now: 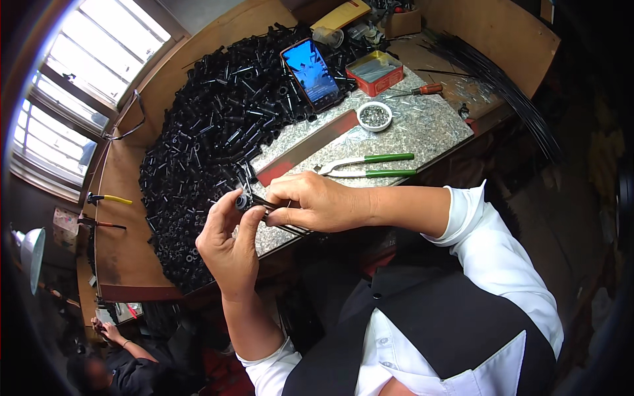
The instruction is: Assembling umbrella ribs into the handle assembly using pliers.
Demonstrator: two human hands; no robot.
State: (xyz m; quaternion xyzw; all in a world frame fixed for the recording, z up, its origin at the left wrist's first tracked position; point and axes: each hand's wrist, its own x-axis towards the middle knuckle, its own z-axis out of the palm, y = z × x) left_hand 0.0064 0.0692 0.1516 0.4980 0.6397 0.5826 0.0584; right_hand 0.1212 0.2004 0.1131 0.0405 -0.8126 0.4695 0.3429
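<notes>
Between the thumb and fingers of my left hand (228, 247) is a small black tubular part (244, 200), its round end facing up. My right hand (323, 201) meets it from the right, fingers closed on thin black rods (290, 229) that run beside the part and stick out under the hand. How the rods join the part is hidden by my fingers. Both hands are over the near edge of a speckled board (422, 132). Just beyond my right hand lie pliers with green handles (389, 158). A large heap of black tubular parts (205, 125) spreads beyond my left hand.
A reddish bar (307, 148) lies along the heap. Farther back are a phone (310, 74), a red tin (378, 82), a white bowl of small metal pieces (374, 117), a screwdriver (429, 88) and long black rods (502, 86). Another person (135, 353) works at lower left.
</notes>
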